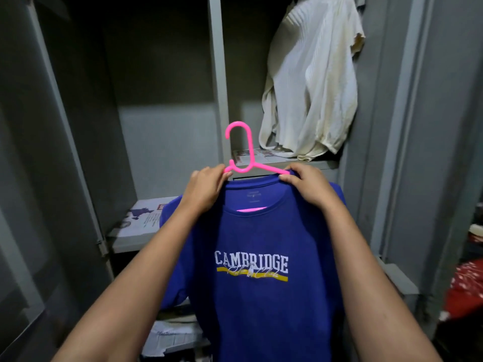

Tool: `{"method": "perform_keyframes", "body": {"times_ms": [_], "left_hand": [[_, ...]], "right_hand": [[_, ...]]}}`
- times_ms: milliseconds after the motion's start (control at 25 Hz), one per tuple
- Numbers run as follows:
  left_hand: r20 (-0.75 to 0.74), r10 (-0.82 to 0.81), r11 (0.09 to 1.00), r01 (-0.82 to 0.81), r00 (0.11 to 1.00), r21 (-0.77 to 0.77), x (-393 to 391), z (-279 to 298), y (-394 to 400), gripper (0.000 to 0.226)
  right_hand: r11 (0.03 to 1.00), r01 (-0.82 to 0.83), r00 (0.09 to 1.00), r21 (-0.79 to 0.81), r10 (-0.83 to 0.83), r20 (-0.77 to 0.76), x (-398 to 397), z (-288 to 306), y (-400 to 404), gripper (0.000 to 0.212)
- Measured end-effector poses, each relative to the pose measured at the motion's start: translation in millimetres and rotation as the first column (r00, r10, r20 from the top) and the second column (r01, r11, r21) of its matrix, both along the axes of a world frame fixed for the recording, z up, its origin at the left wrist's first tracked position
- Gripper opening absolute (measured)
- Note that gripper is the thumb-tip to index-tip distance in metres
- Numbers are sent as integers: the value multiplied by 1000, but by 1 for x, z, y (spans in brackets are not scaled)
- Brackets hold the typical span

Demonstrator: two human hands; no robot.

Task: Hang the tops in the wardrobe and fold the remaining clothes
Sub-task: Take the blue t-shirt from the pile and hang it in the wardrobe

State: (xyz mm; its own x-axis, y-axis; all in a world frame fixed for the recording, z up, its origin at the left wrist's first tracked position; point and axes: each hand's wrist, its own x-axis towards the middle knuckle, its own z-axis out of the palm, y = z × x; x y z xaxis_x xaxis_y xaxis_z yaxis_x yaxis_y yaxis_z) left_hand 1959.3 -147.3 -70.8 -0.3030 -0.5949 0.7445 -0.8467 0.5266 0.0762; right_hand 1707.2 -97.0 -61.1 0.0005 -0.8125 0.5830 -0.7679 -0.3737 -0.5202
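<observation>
A blue T-shirt (251, 296) printed "CAMBRIDGE" hangs on a pink plastic hanger (244, 150) in front of the open grey wardrobe (217, 74). My left hand (206, 189) grips the hanger's left arm together with the shirt's shoulder. My right hand (308, 186) pinches the collar and the hanger's right arm. The hanger's hook points up and is free of any rail. A cream ribbed top (313, 82) hangs inside the wardrobe's right compartment, upper right.
Newspaper-lined shelves (143, 218) sit in the left compartment, with more paper (172, 338) lower down. A grey divider post separates the two compartments. Open doors flank both sides. Red patterned cloth (467, 291) lies at the far right edge.
</observation>
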Motion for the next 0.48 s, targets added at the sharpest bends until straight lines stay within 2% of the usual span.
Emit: {"method": "perform_keyframes", "body": {"times_ms": [80,160,280,360,480], "left_hand": [[-84,-60,995,66,995,76,0,-3,-10,29],[-146,-117,986,133,982,102,1,-2,-18,31],[-125,-117,988,129,985,89,-13,15,-22,33],[-109,-40,997,46,993,58,-26,37,-20,39],[-138,10,999,-15,990,-37,-36,73,-19,51]], "right_hand": [[988,151,983,-28,-153,-96,-12,-4,11,25],[958,280,942,-68,-288,-173,-24,-13,23,28],[909,375,913,-180,-396,-97,-27,-16,36,28],[818,500,842,-285,-536,-62,-30,2,45,30],[669,660,712,-342,-703,0,-42,53,61,33]]}}
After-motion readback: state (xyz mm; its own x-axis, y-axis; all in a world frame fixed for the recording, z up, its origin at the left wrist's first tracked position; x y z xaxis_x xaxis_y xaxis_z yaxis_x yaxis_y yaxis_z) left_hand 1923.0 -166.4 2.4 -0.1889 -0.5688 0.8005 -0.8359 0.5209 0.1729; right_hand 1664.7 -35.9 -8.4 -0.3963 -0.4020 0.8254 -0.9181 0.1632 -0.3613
